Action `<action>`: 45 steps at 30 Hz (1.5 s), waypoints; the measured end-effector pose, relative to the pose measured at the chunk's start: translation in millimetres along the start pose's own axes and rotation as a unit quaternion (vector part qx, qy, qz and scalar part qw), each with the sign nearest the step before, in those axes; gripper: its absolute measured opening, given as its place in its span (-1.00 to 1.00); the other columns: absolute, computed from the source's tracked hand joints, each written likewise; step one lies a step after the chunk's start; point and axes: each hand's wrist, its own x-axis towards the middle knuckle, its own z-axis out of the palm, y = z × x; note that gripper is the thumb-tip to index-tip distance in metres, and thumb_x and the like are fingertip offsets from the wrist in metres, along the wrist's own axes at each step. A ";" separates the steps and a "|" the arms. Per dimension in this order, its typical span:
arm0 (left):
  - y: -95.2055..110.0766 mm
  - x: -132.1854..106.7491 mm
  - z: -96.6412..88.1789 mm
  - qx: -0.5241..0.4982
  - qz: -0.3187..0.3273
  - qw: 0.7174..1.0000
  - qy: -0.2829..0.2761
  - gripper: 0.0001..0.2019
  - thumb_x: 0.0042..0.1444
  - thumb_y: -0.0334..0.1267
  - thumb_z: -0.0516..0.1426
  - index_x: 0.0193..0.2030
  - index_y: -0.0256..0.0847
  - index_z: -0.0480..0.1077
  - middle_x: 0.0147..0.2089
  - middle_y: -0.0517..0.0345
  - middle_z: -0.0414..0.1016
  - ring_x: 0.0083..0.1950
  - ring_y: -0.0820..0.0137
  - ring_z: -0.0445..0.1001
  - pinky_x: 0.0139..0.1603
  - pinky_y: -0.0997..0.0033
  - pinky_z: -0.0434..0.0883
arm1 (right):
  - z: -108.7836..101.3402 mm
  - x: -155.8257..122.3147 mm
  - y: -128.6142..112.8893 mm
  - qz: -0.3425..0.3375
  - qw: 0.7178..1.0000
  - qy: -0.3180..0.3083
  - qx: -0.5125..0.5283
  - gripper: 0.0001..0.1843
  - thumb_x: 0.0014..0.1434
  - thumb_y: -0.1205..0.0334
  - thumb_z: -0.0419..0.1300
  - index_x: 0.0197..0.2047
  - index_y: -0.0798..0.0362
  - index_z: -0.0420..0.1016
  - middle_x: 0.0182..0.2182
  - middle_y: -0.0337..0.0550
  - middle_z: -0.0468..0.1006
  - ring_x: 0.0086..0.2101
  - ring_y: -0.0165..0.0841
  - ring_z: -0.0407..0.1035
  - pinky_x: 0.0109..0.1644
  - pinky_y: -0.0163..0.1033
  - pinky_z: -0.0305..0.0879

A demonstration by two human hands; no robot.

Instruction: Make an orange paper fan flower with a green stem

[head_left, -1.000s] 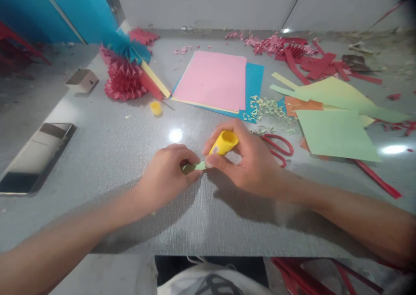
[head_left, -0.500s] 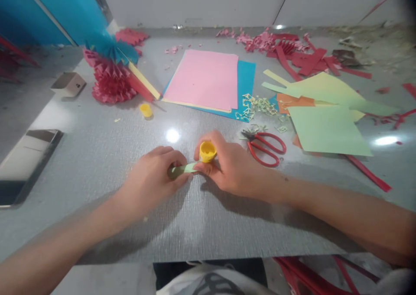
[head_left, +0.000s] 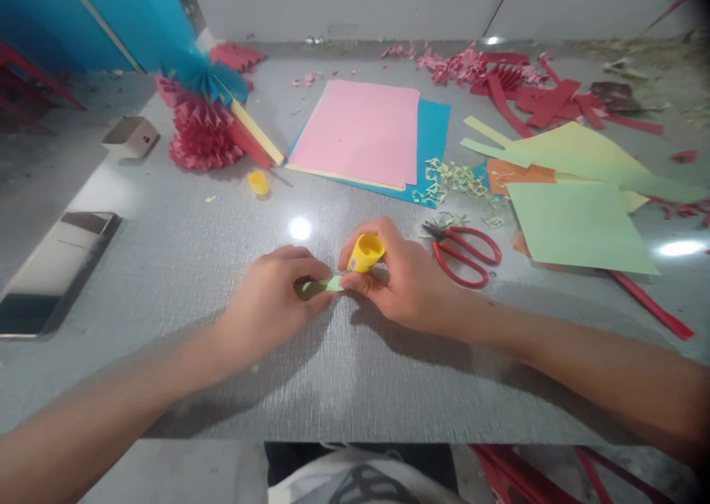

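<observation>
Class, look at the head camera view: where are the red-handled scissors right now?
In the head view, the red-handled scissors lie on the table just right of the right hand, left of the large pale green paper sheet.

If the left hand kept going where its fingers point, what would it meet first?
Probably the right hand, just past the green paper strip the left hand pinches; depth is hard to judge.

A pale panelled wall [head_left: 344,4] rises behind the grey textured bench [head_left: 166,393], with a blue panel [head_left: 72,8] at far left, a red metal frame [head_left: 526,474] below the near edge, and a bright glare [head_left: 299,229] on the bench top.
</observation>
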 end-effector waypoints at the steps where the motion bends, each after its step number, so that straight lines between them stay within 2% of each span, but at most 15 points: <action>1: -0.1 0.0 0.2 -0.002 0.001 1.000 0.002 -0.90 0.16 -0.19 0.25 -0.28 -0.09 0.61 -0.26 0.14 0.59 -0.32 0.38 0.47 -0.30 0.35 0.35 | 0.3 0.7 -0.3 -0.002 1.000 0.000 0.004 -0.64 0.33 0.12 0.23 0.09 0.01 0.23 -0.23 -0.15 0.62 -0.31 -0.36 0.46 -0.25 -0.29 0.24; 10: 3.6 1.3 -0.6 -0.005 -0.017 1.000 -0.007 -0.81 0.18 -0.14 0.19 -0.37 -0.14 0.55 -0.36 0.15 0.53 -0.37 0.40 0.39 -0.36 0.36 0.29 | 5.8 5.4 -2.7 -0.030 0.998 -0.019 0.054 -0.66 0.35 0.09 0.24 0.06 0.02 0.25 -0.20 -0.14 0.62 -0.38 -0.43 0.42 -0.28 -0.32 0.23; 19: 7.8 2.7 -2.9 0.002 -0.037 0.999 -0.024 -0.83 0.15 -0.18 0.18 -0.39 -0.17 0.52 -0.38 0.15 0.51 -0.35 0.39 0.38 -0.33 0.35 0.25 | 7.9 5.3 -1.7 -0.032 0.998 -0.017 0.060 -0.64 0.34 0.05 0.24 0.06 0.00 0.23 -0.22 -0.17 0.61 -0.42 -0.43 0.39 -0.32 -0.32 0.22; 27: 7.1 2.7 -7.1 0.010 -0.035 0.998 -0.049 -0.85 0.16 -0.19 0.18 -0.35 -0.17 0.53 -0.38 0.15 0.49 -0.33 0.38 0.37 -0.33 0.35 0.24 | 4.8 3.1 -9.1 -0.028 0.999 -0.024 -0.020 -0.73 0.35 0.20 0.19 0.05 -0.02 0.24 -0.26 -0.22 0.57 -0.40 -0.40 0.41 -0.34 -0.33 0.18; 33: 5.7 2.5 -11.2 -0.002 -0.044 0.997 -0.057 -0.91 0.11 -0.21 0.23 -0.29 -0.13 0.56 -0.31 0.16 0.55 -0.31 0.37 0.43 -0.30 0.34 0.29 | 0.6 -0.8 -8.2 -0.031 0.997 -0.005 -0.076 -0.79 0.34 0.20 0.18 -0.02 -0.01 0.26 -0.29 -0.19 0.57 -0.41 -0.38 0.41 -0.34 -0.32 0.16; 41: 5.1 2.1 -11.0 -0.008 -0.047 0.997 -0.056 -0.89 0.12 -0.18 0.23 -0.28 -0.11 0.58 -0.30 0.14 0.57 -0.28 0.34 0.46 -0.30 0.33 0.31 | -3.2 -2.9 -9.8 0.009 0.996 -0.002 -0.088 -0.74 0.31 0.19 0.21 0.01 -0.01 0.25 -0.32 -0.20 0.58 -0.42 -0.36 0.42 -0.36 -0.31 0.13; 45: 4.1 2.4 -8.7 -0.014 -0.043 0.998 -0.050 -0.89 0.13 -0.17 0.24 -0.31 -0.11 0.58 -0.32 0.14 0.56 -0.30 0.35 0.44 -0.30 0.34 0.31 | -3.8 -4.7 -8.5 0.018 0.999 -0.006 -0.051 -0.71 0.30 0.21 0.23 0.02 -0.02 0.25 -0.31 -0.22 0.59 -0.41 -0.37 0.43 -0.34 -0.30 0.18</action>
